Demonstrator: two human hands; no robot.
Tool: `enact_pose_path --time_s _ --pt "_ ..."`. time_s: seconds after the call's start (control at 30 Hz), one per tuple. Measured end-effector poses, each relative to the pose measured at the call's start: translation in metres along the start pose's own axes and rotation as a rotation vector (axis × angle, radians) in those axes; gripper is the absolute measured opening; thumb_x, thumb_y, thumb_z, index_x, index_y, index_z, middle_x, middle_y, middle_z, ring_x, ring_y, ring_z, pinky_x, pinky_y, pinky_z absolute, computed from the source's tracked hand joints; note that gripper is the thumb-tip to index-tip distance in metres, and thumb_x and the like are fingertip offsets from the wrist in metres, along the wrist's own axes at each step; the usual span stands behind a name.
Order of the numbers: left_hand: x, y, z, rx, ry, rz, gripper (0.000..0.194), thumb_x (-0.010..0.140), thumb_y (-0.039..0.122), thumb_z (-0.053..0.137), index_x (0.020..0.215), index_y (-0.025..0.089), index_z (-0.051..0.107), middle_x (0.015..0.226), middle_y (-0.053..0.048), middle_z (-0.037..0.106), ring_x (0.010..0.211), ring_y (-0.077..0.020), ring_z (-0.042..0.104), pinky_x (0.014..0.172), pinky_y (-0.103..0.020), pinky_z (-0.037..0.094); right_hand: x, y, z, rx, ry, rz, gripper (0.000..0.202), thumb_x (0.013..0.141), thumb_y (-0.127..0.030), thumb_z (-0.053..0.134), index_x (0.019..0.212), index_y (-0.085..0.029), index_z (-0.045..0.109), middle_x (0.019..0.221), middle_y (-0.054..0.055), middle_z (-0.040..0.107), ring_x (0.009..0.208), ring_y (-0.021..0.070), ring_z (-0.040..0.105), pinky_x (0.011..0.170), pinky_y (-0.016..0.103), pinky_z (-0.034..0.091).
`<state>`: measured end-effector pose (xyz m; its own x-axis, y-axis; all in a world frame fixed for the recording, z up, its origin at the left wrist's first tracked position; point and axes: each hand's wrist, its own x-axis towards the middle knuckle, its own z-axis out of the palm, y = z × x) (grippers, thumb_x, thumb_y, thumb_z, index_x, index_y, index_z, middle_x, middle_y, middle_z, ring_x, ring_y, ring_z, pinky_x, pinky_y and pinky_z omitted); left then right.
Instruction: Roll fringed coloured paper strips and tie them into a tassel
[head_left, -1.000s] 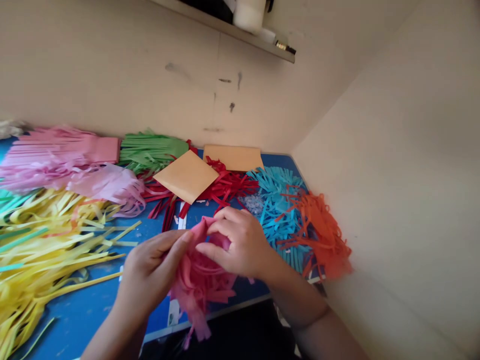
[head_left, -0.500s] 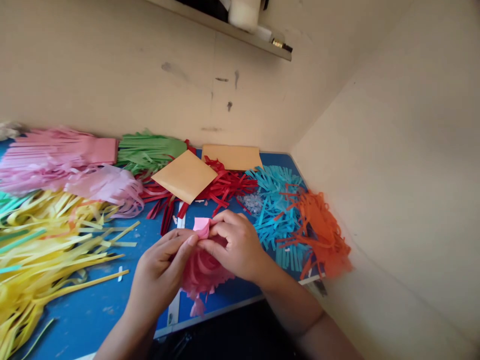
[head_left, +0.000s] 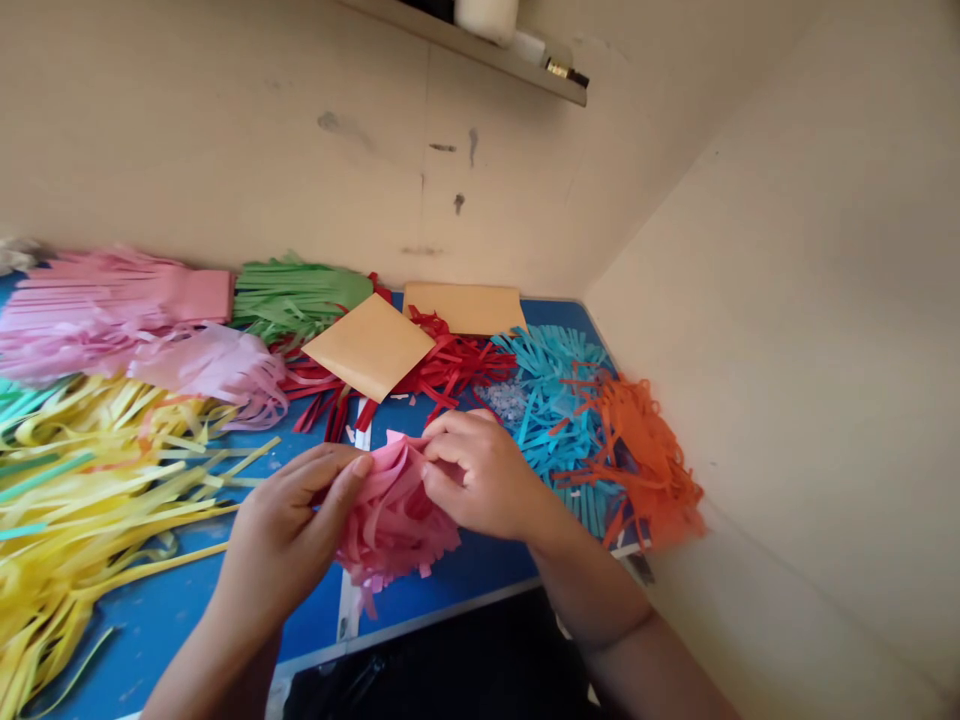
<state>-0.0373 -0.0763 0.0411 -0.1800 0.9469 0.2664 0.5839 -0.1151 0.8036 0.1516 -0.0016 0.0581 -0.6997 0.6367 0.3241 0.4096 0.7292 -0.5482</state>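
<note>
Between my hands is a pink tissue-paper fringe (head_left: 394, 520), its cut strips hanging down over the front of the blue table. My left hand (head_left: 296, 510) pinches the left side of its uncut top band between thumb and fingers. On the other side, my right hand (head_left: 484, 475) pinches the band's right part, with the fingers curled. The top band is spread between the two hands and looks creased. Just beyond them lie a square tan card (head_left: 371, 345) and red paper fringe (head_left: 454, 370).
Yellow paper strips (head_left: 97, 510) cover the table's left side, with pale pink fringe (head_left: 120, 300) and green fringe (head_left: 296, 295) behind. Blue fringe (head_left: 551, 410) and orange fringe (head_left: 649, 460) lie at right by the wall. A second tan card (head_left: 469, 310) rests at the back. A shelf (head_left: 480, 50) juts out above.
My left hand has moved left and my hands are farther apart. The small folded pink top has opened out into a wider band, and more of the strips show.
</note>
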Motion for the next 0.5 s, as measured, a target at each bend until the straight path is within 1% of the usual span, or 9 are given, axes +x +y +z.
enact_pose_path --time_s 0.07,0.17,0.23,0.3,0.33,0.4,0.5 --pt "0.001 0.0 -0.003 0.04 -0.016 0.021 0.033 0.088 0.045 0.053 0.075 0.021 0.071 0.072 -0.001 0.067 0.065 -0.0146 0.062 0.062 -0.023 0.047 0.002 0.001 0.0 0.023 0.021 0.01 0.015 0.082 -0.012 0.058 0.068 -0.018 0.059 0.089 0.001 0.07 0.085 0.0144 0.063 0.081 0.03 0.041" --pt "0.001 -0.001 -0.003 0.07 -0.013 0.034 0.032 0.09 0.042 0.051 0.079 0.021 0.073 0.075 -0.001 0.069 0.066 -0.0147 0.063 0.062 -0.024 0.048 0.003 -0.001 0.003 0.051 0.057 0.041 0.015 0.083 -0.014 0.06 0.069 -0.017 0.06 0.086 0.002 0.07 0.084 0.0143 0.064 0.08 0.029 0.042" --pt "0.0 -0.001 0.001 0.088 0.023 0.038 0.031 0.09 0.041 0.051 0.08 0.023 0.074 0.078 -0.002 0.071 0.068 -0.0161 0.066 0.064 -0.026 0.05 0.004 -0.003 0.008 0.03 0.092 0.089 0.014 0.085 -0.025 0.064 0.073 -0.016 0.064 0.087 0.003 0.069 0.085 0.0157 0.064 0.082 0.03 0.042" --pt "0.0 0.0 0.005 0.114 0.056 0.059 0.032 0.091 0.042 0.051 0.078 0.024 0.073 0.08 -0.003 0.073 0.071 -0.0168 0.068 0.064 -0.026 0.051 0.005 -0.004 0.013 -0.023 0.141 0.15 0.021 0.084 -0.036 0.068 0.078 -0.016 0.067 0.088 0.004 0.069 0.087 0.0176 0.064 0.083 0.031 0.041" --pt "0.001 0.001 0.007 0.135 0.071 0.077 0.032 0.091 0.041 0.051 0.077 0.024 0.073 0.08 -0.003 0.074 0.071 -0.0164 0.068 0.064 -0.025 0.051 0.006 -0.005 0.016 -0.047 0.159 0.176 0.022 0.083 -0.038 0.069 0.078 -0.016 0.067 0.089 0.004 0.069 0.087 0.0179 0.064 0.082 0.031 0.041" --pt "0.002 0.001 0.008 0.183 0.089 0.122 0.031 0.091 0.041 0.051 0.076 0.023 0.073 0.08 -0.002 0.074 0.07 -0.0147 0.069 0.063 -0.023 0.049 0.008 -0.004 0.019 -0.078 0.175 0.204 0.015 0.083 -0.031 0.068 0.078 -0.017 0.068 0.09 0.003 0.07 0.087 0.0175 0.064 0.082 0.031 0.04" --pt "0.008 0.001 0.004 0.25 0.09 0.171 0.033 0.092 0.041 0.049 0.076 0.022 0.071 0.078 -0.001 0.073 0.067 -0.0124 0.067 0.062 -0.021 0.046 0.012 0.0 0.018 -0.13 0.159 0.203 0.007 0.08 -0.021 0.064 0.074 -0.017 0.067 0.088 0.002 0.07 0.085 0.0168 0.063 0.081 0.032 0.039"
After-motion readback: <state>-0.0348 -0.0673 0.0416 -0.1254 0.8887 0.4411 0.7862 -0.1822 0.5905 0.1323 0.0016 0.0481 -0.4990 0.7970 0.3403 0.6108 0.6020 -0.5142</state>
